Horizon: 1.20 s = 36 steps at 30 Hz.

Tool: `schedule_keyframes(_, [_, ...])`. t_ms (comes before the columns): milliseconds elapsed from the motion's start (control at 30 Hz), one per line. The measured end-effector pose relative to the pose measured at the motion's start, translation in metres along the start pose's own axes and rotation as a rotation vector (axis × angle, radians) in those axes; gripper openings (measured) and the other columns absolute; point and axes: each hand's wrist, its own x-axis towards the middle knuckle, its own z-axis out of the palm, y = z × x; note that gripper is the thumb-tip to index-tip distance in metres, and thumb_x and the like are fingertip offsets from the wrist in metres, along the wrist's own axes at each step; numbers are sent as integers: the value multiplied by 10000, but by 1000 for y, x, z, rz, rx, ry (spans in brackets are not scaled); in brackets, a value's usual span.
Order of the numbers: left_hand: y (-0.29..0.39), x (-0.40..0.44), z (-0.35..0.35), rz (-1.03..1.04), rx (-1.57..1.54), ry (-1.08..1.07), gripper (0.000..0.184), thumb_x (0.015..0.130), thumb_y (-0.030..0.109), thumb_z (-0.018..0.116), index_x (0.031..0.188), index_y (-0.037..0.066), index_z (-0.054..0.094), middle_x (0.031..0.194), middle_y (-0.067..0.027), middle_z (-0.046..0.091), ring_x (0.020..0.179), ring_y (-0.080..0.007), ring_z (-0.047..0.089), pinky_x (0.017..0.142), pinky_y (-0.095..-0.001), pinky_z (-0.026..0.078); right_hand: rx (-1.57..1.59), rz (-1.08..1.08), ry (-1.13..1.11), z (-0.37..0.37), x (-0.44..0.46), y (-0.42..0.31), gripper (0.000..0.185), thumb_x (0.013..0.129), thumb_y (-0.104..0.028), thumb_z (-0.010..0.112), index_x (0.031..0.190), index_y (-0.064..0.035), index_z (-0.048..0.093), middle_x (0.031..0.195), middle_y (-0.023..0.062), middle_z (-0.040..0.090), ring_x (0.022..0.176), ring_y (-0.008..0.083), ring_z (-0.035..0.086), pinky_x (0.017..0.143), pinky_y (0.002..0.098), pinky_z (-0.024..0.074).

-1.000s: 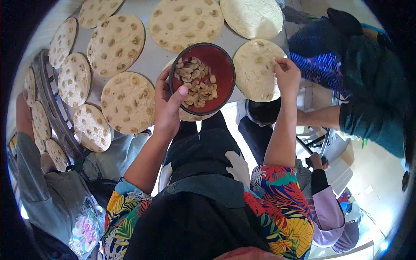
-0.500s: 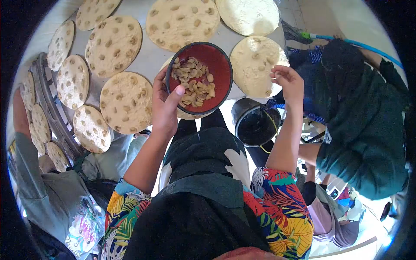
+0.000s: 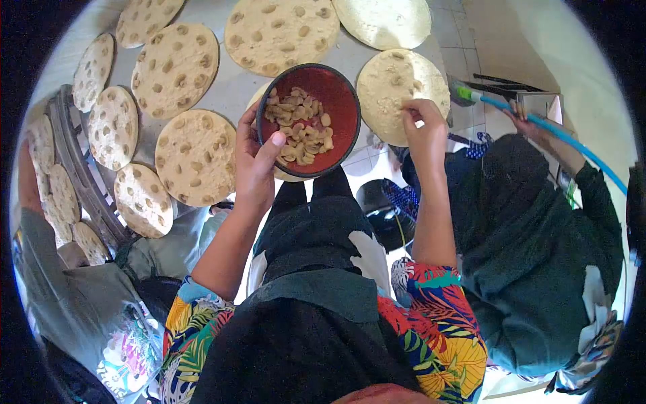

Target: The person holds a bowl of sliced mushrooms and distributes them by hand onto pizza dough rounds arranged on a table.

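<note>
My left hand (image 3: 257, 161) grips a round bowl (image 3: 344, 111) with a red inside and a dark rim, thumb over the near edge. In it lie tan, curved pieces that look like mushroom slices (image 3: 306, 138). My right hand (image 3: 425, 124) is pinched over the near right part of a pale dough round (image 3: 380, 94); what its fingertips hold, if anything, is hidden. A few slices lie toward the far side of that round. The bowl partly covers another round (image 3: 291, 176) beneath it.
More dough rounds dotted with slices (image 3: 176, 71) spread over the table's left and far side. A paler round (image 3: 387, 23) lies at the back right. On the right, a person in dark clothes (image 3: 531, 249) holds a blue pole (image 3: 562, 131). Another person (image 3: 81, 289) is at left.
My right hand has moved left, farther over the dough round, with its fingers pinched. The person on the right has shifted, and the black bucket near them has moved. My left hand keeps the bowl nearly still.
</note>
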Motion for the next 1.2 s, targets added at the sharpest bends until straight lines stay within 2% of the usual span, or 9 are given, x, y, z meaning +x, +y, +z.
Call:
schedule_keyframes(67, [-1, 0, -1, 12, -1, -12, 704, 793, 192, 678, 1353, -12, 303, 1295, -162, 440, 1221, -240, 435, 1055, -387, 335, -105, -170, 44, 10, 3, 5, 94, 740, 40, 621, 821, -9, 621, 795, 139, 605, 748, 310, 602, 688, 367, 495])
schedule_keyframes(267, [1, -2, -1, 20, 3, -13, 704, 794, 187, 677, 1354, -12, 301, 1303, -154, 438, 1223, -238, 432, 1057, -380, 329, -307, -348, 58, 25, 1, 14, 76, 726, 0, 639, 801, -13, 628, 825, 124, 593, 814, 305, 582, 736, 382, 484])
schedule_keyframes(433, [-3, -2, -8, 21, -10, -15, 700, 795, 186, 675, 1352, -20, 305, 1310, -146, 435, 1236, -230, 420, 1061, -375, 318, -424, -344, -1, 14, -7, -2, 85, 717, -35, 659, 796, -11, 639, 854, 120, 602, 832, 302, 584, 748, 384, 486])
schedule_keyframes(633, [0, -4, -2, -21, -20, -31, 690, 802, 174, 674, 1357, -7, 308, 1300, -144, 447, 1219, -229, 437, 1053, -366, 333, -155, -262, 43, -4, -13, -65, 91, 740, -60, 664, 829, -43, 653, 860, 121, 614, 824, 305, 588, 738, 387, 484])
schedule_keyframes(700, [0, -5, 3, -11, 9, -21, 698, 792, 183, 694, 1353, 2, 320, 1281, -143, 464, 1203, -223, 453, 1041, -364, 348, 72, -311, -144, 2, -17, -87, 116, 758, -95, 666, 866, -59, 647, 848, 118, 610, 816, 302, 587, 724, 390, 481])
schedule_keyframes(767, [-2, -6, 7, 0, 29, -41, 709, 781, 188, 710, 1350, 9, 328, 1259, -135, 478, 1182, -217, 465, 1027, -359, 358, 39, -347, -326, 15, -21, -104, 171, 762, -134, 671, 908, -56, 629, 846, 117, 606, 816, 306, 581, 712, 402, 479])
schedule_keyframes(900, [-8, -9, 9, 50, 109, -84, 745, 746, 202, 757, 1343, 24, 348, 1197, -108, 509, 1118, -196, 496, 987, -339, 383, -126, -350, -425, 46, -30, -103, 217, 698, -105, 668, 889, -40, 589, 870, 131, 598, 855, 333, 568, 748, 413, 481])
schedule_keyframes(1067, [-11, -9, 10, 36, 112, -101, 778, 722, 216, 786, 1343, 35, 354, 1182, -105, 515, 1095, -195, 506, 982, -338, 388, -45, -335, -356, 47, -34, -100, 222, 689, -54, 637, 902, -31, 575, 883, 138, 596, 898, 339, 569, 771, 413, 479])
schedule_keyframes(1200, [-11, -4, 9, 18, 64, -78, 775, 728, 232, 778, 1344, 31, 352, 1205, -118, 505, 1129, -206, 495, 999, -351, 385, 234, -181, -335, 30, -23, -101, 200, 750, -48, 633, 947, -16, 621, 867, 123, 617, 846, 294, 604, 737, 369, 491])
